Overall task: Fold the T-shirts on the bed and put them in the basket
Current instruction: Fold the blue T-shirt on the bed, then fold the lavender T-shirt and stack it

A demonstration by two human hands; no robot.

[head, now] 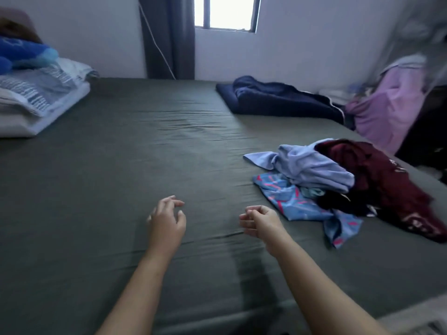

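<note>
the t-shirts are lying in a messy pile on the right side of the bed, not folded. a light blue t-shirt is sitting on top of the pile. a dark red t-shirt with white letters is lying just beside it, on the right, and spreading toward the edge of the bed. a blue t-shirt with pink marks is peeking out from under both, closest to the person. something dark is poking out in the middle of the pile, but it is too small to tell what it is.

the left hand is hanging just over the grey-green sheet near the middle of the bed. its fingers are loosely bent and it is holding nothing. the right hand is hovering near it, with fingers curled loosely too, and it is holding nothing. it is near the pile but not touching it.

a dark blue blanket is lying at the far right of the bed by the wall. folded white and blue bedding is sitting at the far left, with a fluffy blue thing on top. a purple cloth is hanging past the right side of the bed. a dark curtain is hanging beside a bright window.
</note>
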